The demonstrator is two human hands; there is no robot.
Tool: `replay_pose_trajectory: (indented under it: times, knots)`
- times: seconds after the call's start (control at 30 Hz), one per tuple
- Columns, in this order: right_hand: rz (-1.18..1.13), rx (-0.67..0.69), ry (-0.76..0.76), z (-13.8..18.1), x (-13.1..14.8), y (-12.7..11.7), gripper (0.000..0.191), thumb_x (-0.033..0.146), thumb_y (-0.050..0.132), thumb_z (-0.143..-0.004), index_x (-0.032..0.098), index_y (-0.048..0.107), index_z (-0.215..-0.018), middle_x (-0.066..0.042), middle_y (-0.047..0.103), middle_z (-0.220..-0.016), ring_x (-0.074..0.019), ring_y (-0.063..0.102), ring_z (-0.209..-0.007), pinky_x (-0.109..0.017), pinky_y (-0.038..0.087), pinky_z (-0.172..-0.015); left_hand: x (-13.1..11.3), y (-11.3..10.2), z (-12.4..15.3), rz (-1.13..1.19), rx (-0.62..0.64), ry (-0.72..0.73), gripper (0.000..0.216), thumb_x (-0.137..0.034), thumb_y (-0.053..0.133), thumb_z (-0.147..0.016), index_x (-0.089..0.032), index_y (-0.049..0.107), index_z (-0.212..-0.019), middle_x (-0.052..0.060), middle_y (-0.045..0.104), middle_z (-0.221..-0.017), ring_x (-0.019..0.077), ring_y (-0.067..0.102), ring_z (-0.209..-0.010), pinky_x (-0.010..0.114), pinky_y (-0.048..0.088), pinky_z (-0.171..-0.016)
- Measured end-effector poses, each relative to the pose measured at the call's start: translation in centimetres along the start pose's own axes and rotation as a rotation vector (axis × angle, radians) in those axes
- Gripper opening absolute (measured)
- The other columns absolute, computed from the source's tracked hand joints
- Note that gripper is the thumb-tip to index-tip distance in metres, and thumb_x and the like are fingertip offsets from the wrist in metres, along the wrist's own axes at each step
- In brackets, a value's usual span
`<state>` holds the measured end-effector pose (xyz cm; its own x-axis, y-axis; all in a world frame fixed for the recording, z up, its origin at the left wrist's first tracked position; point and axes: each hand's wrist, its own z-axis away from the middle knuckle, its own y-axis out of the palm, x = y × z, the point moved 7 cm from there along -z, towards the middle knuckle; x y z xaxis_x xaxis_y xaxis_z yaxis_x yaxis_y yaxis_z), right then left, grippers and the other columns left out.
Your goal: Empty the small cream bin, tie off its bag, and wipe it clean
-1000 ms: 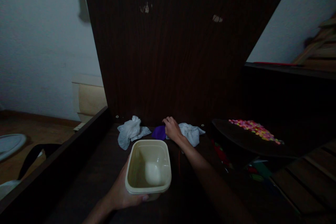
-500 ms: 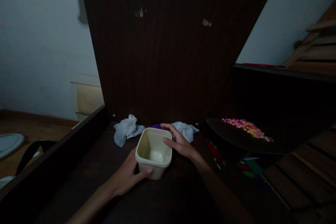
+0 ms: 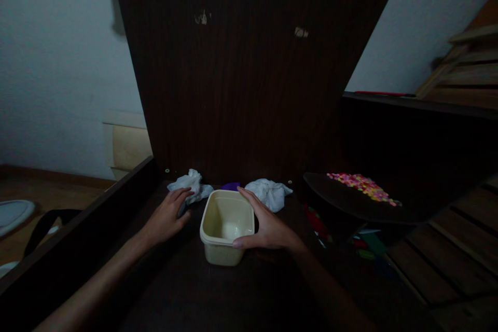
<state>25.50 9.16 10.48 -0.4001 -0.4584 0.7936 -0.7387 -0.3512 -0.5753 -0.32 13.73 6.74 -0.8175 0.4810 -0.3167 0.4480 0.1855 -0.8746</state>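
the tub [image 3: 224,255] partly hides the purple item [image 3: 231,186].

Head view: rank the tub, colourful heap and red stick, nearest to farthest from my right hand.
From your right hand:
1. Tub: at the hand, on its left.
2. Colourful heap: to the right, on the dark shelf.
3. Red stick: right, higher up.

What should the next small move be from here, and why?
I'd probably close the left hand gently on the crumpled white bundle at left: its fingers are spread right at that bundle, though contact is hard to tell, while the right hand grips the tub by its right side, which should keep it steady.
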Motion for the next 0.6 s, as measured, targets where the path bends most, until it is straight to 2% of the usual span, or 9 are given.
replay_pose_trajectory:
  times: [0.07, 0.17, 0.3, 0.4, 0.5, 0.6]
  knots:
    - [-0.004, 0.016, 0.01, 0.0, 0.0, 0.0, 0.128, 0.054, 0.09, -0.061, 0.019, 0.019, -0.161, -0.017, 0.022, -0.166, -0.0328, 0.025, -0.153, -0.05, 0.021, -0.125, 1.5, -0.2, -1.5, -0.107, -0.03, -0.056, 0.052, -0.038, 0.049, -0.09, -0.011, 0.059, -0.133, 0.019, 0.057, -0.144, 0.0358, 0.052, -0.133, 0.051, 0.043, -0.113]
    - [-0.01, 0.029, 0.013, -0.1, 0.0, 0.0, 0.129, 0.052, 0.091, -0.06, 0.018, 0.018, -0.161, -0.017, 0.02, -0.167, -0.0331, 0.023, -0.153, -0.051, 0.02, -0.126, 3.2, 0.3, -3.2, -0.243, 0.016, -0.128, 0.048, -0.038, 0.054, -0.088, -0.012, 0.063, -0.127, 0.019, 0.061, -0.137, 0.0377, 0.057, -0.126, 0.049, 0.048, -0.106]
    - [-0.023, 0.045, 0.039, -0.1, -0.2, 0.0, 0.129, 0.051, 0.091, -0.061, 0.02, 0.017, -0.162, -0.016, 0.018, -0.168, -0.032, 0.02, -0.155, -0.051, 0.018, -0.126, 4.0, 0.2, -4.3, -0.268, 0.047, -0.133, 0.026, -0.022, 0.055, -0.084, -0.016, 0.072, -0.103, 0.017, 0.071, -0.116, 0.0381, 0.063, -0.11, 0.048, 0.052, -0.092]
    - [-0.025, 0.055, 0.049, -0.2, -0.2, -0.2, 0.129, 0.051, 0.092, -0.059, 0.021, 0.02, -0.162, -0.015, 0.016, -0.169, -0.0311, 0.018, -0.155, -0.05, 0.013, -0.127, 4.1, -0.6, -4.9, -0.267, 0.025, -0.137, 0.021, -0.016, 0.055, -0.08, -0.016, 0.071, -0.093, 0.018, 0.072, -0.106, 0.0377, 0.063, -0.107, 0.047, 0.051, -0.091]
    - [-0.043, 0.047, 0.046, -0.4, 0.0, -0.6, 0.123, 0.052, 0.091, -0.061, 0.023, 0.025, -0.161, -0.014, 0.02, -0.168, -0.0308, 0.021, -0.155, -0.051, 0.014, -0.127, 4.0, -1.1, -5.2, -0.251, 0.002, -0.147, 0.023, -0.029, 0.054, -0.087, -0.015, 0.07, -0.096, 0.019, 0.07, -0.107, 0.0373, 0.062, -0.108, 0.047, 0.05, -0.094]
    - [-0.03, 0.015, -0.017, -0.6, 0.9, -1.1, 0.111, 0.054, 0.088, -0.065, 0.025, 0.034, -0.157, -0.014, 0.027, -0.166, -0.0309, 0.024, -0.154, -0.051, 0.017, -0.126, 4.0, -1.0, -5.3, -0.205, 0.013, -0.161, 0.029, -0.04, 0.063, -0.083, -0.017, 0.07, -0.098, 0.017, 0.07, -0.108, 0.0359, 0.064, -0.106, 0.042, 0.051, -0.09]
